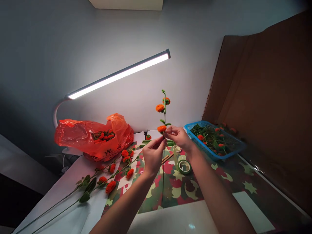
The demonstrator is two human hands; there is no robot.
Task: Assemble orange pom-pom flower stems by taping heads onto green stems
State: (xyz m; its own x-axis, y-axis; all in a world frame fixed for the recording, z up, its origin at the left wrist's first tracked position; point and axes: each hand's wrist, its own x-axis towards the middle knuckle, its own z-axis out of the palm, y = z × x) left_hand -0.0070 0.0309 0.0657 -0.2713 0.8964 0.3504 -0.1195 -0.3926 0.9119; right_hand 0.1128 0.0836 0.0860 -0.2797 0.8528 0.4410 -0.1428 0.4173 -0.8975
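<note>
Upright in front of me stands an artificial flower stem [165, 115] with fuzzy orange blooms, small green leaves and a green bud on top. My left hand [154, 154] pinches the thin dark stem just under the lowest bloom. My right hand [179, 139] is closed at the same spot, its fingertips pressed together beside that bloom. A strip of green floral tape [175, 157] hangs below my right hand, near the tape roll [184, 167] on the patterned mat [177, 191]. What exactly the right fingertips pinch is partly hidden.
An orange plastic bag [78, 133] of orange blooms sits left under a lit lamp [119, 76]. Flower stems [97, 183] lie at left front. A blue basket [212, 155] of flowers and leaves stands right, beside cardboard [258, 97]. Green sticks [146, 143] lie behind my hands.
</note>
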